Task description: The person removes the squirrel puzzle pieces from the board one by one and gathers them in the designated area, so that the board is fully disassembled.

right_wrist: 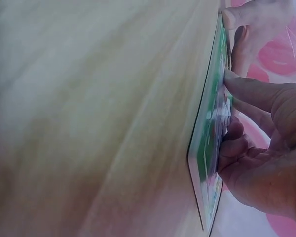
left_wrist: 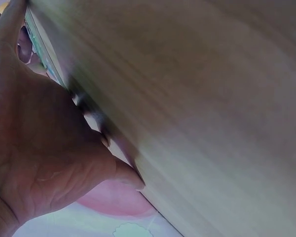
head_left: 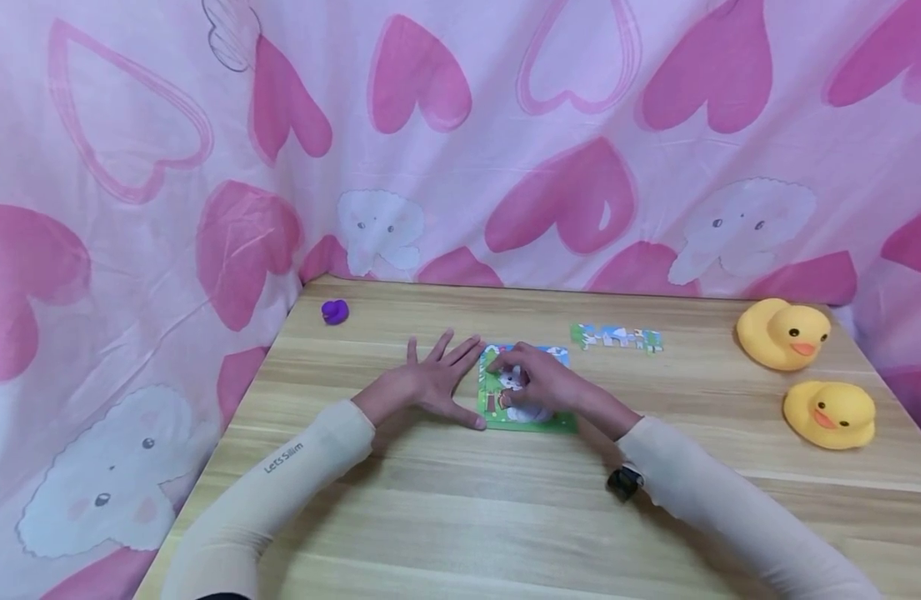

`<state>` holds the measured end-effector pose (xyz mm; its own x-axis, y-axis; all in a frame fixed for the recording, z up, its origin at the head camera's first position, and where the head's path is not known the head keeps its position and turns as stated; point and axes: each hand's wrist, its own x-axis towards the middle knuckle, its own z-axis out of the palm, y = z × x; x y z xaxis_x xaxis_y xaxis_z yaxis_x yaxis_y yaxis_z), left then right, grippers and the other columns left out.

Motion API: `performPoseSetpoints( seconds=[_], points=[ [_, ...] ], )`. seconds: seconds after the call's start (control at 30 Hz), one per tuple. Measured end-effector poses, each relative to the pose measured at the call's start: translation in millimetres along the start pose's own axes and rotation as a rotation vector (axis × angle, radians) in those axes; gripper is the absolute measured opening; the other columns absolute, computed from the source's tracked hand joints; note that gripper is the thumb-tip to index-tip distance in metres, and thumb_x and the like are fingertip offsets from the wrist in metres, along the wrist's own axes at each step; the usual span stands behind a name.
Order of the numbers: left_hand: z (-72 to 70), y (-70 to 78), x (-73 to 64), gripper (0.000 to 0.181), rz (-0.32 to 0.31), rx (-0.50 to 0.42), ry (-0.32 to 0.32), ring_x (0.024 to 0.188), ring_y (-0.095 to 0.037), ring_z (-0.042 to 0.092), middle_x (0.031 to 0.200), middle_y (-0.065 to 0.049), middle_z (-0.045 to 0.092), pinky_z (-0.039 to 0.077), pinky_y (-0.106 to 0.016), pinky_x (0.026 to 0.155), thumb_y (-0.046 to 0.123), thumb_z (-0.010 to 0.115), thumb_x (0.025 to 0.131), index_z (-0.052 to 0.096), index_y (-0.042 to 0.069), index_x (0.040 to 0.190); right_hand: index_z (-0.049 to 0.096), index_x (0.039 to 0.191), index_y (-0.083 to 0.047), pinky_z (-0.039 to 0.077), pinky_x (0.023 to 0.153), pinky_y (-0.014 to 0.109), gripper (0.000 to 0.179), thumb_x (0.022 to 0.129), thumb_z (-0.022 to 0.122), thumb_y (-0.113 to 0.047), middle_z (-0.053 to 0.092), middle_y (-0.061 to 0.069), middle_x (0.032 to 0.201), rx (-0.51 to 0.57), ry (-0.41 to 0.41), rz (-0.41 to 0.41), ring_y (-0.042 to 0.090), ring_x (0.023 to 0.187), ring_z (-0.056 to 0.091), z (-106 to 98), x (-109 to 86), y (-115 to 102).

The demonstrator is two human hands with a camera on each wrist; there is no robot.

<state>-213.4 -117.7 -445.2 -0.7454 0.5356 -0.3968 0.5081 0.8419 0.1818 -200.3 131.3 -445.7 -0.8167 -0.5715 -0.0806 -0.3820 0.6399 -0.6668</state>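
A jigsaw puzzle (head_left: 535, 423) with a green border and a white cartoon animal lies flat on the wooden table. My left hand (head_left: 439, 382) rests on the table at its left side, fingers spread, with the thumb tip at the board's lower left corner. Over the picture is my right hand (head_left: 541, 379), thumb and index finger bent around a puzzle piece on the left half. In the right wrist view its other fingers curl close over the board, and a small green edge (right_wrist: 230, 100) stands up between thumb and index finger. The palm hides the picture's middle.
Several puzzle pieces (head_left: 618, 337) lie in a row behind the board, to the right. Two yellow toy ducks, one farther back (head_left: 778, 335) and one nearer (head_left: 828, 415), sit at the right. A small purple duck (head_left: 335, 312) is at the back left. A pink heart-patterned curtain (head_left: 460, 167) surrounds the table.
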Motion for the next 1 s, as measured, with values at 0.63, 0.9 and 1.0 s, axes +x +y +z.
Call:
performPoseSetpoints(
  seconds=[0.63, 0.9, 1.0],
  points=[
    [-0.8, 0.3, -2.0, 0.135, 0.004, 0.005, 0.005, 0.166, -0.034, -0.017, 0.179, 0.014, -0.016, -0.006, -0.087, 0.117, 0.098, 0.058, 0.074, -0.012, 0.034, 0.17, 0.073, 0.13, -0.02, 0.052, 0.085, 0.032, 0.047, 0.086, 0.089, -0.017, 0.073, 0.0, 0.114, -0.013, -0.09, 0.052, 0.017, 0.096, 0.06, -8, 15.8, 3],
    [0.0, -0.1, -0.5, 0.136, 0.008, 0.004, 0.002, 0.166, -0.035, -0.018, 0.179, 0.013, -0.017, -0.007, -0.087, 0.117, 0.098, 0.058, 0.073, -0.013, 0.033, 0.17, 0.073, 0.133, -0.023, 0.052, 0.077, 0.032, 0.049, 0.087, 0.086, -0.014, 0.071, 0.0, 0.113, 0.038, -0.04, 0.045, 0.019, 0.091, 0.058, -7, 12.5, 7],
    [0.8, -0.8, 0.6, 0.136, 0.003, 0.006, 0.001, 0.166, -0.035, -0.018, 0.179, 0.012, -0.017, -0.007, -0.087, 0.117, 0.099, 0.057, 0.073, -0.013, 0.034, 0.17, 0.071, 0.136, -0.025, 0.052, 0.074, 0.032, 0.052, 0.088, 0.086, -0.014, 0.067, 0.003, 0.114, 0.092, -0.003, 0.039, 0.02, 0.092, 0.057, -9, 6.4, 9]
  ],
)
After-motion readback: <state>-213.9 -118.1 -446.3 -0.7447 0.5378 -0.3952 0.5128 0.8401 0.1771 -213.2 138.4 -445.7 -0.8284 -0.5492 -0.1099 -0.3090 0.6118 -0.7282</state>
